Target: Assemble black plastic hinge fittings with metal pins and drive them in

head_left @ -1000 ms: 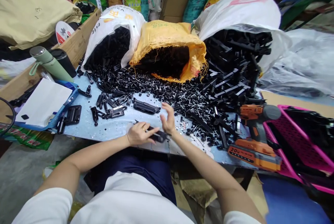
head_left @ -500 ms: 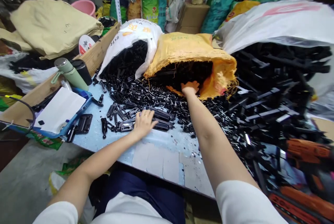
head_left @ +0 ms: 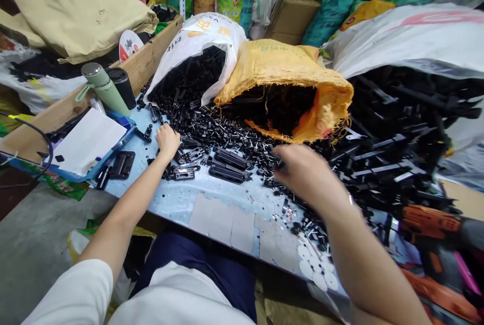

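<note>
My left hand (head_left: 167,142) is down at the left edge of the heap of small black plastic parts (head_left: 204,130), its fingers curled; what they hold, if anything, is hidden. My right hand (head_left: 304,173), smeared by motion, hovers over the right part of the heap, its fingers bent down and hard to make out. Between the hands, several long black parts (head_left: 229,166) lie side by side on the blue tabletop (head_left: 162,204). Behind them, an orange woven sack (head_left: 280,62) and a white sack (head_left: 189,37) lie with their mouths facing me, black parts inside.
At the right, a large white sack (head_left: 412,32) spills long black parts (head_left: 393,158). An orange power drill (head_left: 431,221) lies at the right front. To the left stand a green bottle (head_left: 108,90), a black cup (head_left: 123,85) and a blue tray (head_left: 126,138) with white paper.
My left hand has moved left from the long black parts to the smaller ones. My right hand has come out of the orange sack's mouth, back towards me and to the right.
</note>
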The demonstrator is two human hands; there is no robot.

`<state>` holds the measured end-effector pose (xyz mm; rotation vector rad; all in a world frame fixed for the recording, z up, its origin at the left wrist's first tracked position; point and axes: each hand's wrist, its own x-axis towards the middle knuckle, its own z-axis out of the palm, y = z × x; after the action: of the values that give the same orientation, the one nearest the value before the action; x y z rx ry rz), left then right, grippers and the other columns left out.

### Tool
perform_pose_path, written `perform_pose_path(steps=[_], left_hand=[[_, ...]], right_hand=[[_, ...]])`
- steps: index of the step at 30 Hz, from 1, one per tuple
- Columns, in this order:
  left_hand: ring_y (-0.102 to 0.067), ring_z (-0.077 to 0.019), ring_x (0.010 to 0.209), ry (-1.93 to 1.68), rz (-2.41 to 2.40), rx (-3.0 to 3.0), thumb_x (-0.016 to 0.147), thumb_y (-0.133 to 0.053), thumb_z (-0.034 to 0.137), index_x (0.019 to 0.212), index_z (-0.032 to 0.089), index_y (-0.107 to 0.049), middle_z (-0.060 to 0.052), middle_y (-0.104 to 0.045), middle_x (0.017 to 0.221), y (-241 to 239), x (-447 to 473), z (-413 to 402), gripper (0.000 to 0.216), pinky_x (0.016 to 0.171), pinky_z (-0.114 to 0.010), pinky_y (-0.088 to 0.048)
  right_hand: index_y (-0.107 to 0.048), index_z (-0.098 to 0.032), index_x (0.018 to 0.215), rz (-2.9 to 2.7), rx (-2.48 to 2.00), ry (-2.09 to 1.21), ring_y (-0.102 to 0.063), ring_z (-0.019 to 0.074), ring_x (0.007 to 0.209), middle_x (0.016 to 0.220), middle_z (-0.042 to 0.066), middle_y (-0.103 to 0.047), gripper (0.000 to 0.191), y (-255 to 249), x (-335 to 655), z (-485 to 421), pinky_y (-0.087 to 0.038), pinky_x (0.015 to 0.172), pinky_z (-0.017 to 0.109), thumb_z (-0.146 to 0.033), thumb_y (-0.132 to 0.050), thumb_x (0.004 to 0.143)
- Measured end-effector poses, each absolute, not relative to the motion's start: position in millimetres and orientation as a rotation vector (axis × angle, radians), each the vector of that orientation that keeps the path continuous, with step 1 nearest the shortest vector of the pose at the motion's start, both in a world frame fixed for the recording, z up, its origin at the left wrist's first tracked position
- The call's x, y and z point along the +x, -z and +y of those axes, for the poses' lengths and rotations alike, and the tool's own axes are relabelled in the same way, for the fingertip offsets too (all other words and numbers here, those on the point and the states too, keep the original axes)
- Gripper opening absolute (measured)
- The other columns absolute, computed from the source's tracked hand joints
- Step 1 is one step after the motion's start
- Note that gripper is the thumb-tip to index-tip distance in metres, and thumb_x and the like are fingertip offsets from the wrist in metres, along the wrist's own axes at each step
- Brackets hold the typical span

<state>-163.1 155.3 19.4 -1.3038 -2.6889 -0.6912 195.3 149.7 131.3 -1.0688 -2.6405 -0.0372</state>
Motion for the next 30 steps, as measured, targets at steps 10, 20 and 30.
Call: perform_pose_path(steps=[10,20,30], left_hand=[[-0.054,-0.0183,0.108,1.36,-1.992,-2.459,0.094,-0.032,0.029,0.129,0.016,-0.043,-0.011,-0.056,0.117,-52.4,-67.1,41.9,0.039,0.092,-0.031,-0.044],[-0.06,-0.0143,0.087,1.707,-2.121,-2.736,0.092,-0.041,0.028,0.129,0.016,-0.05,-0.008,-0.062,0.106,-25.3,8.8,-0.1,0.04,0.08,-0.027,-0.049],[-0.057,-0.015,0.085,1.729,-1.916,-2.545,0.091,-0.044,0.029,0.117,0.016,-0.06,-0.008,-0.057,0.092,-46.1,17.9,-13.2,0.033,0.079,-0.029,-0.049]], right_hand=[[-0.047,-0.018,0.129,-2.841,-1.04,0.03,-0.052,0.0229,0.097,0.104,0.011,-0.061,0.042,8.1,196.3,51.7,-0.035,0.086,0.038,-0.037,-0.046,0.092],[-0.026,-0.022,0.144,-1.619,-1.24,-1.361,-0.057,0.0147,0.061,0.079,0.004,-0.058,0.06,-2.5,187.7,24.6,-0.049,0.057,0.03,-0.053,-0.03,0.092],[-0.043,-0.026,0.136,-1.858,-0.997,-1.237,-0.05,0.007,0.054,0.085,0.002,-0.056,0.051,-23.9,191.8,18.3,-0.05,0.054,0.026,-0.042,-0.048,0.088]])
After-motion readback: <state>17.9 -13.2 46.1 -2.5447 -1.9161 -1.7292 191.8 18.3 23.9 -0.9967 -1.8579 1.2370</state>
